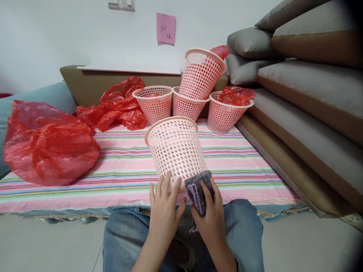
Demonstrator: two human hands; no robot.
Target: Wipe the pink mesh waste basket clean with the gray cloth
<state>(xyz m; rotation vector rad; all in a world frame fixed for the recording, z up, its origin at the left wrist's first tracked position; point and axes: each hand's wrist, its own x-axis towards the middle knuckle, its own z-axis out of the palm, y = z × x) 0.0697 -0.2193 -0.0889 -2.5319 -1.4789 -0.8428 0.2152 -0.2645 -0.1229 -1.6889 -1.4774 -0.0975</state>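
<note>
A pale pink perforated plastic wastebasket (178, 151) lies tipped on its side in front of me, its rim pointing away. My left hand (164, 200) rests against the left part of its base, fingers spread and touching the plastic. In my right hand (209, 204) is a folded dark grey cloth (200, 185) with a lilac edge. The cloth is pressed to the right side of the basket's base. Part of the base is hidden behind my hands and the cloth.
Behind stand more wastebaskets (154, 105), one leaning inside another (200, 75), and one holding a red bag (236, 95). Red plastic bags (51, 147) lie at left on the striped cloth (121, 162). Grey-brown cushions (309, 90) are stacked at right. A pink note (166, 28) hangs on the wall.
</note>
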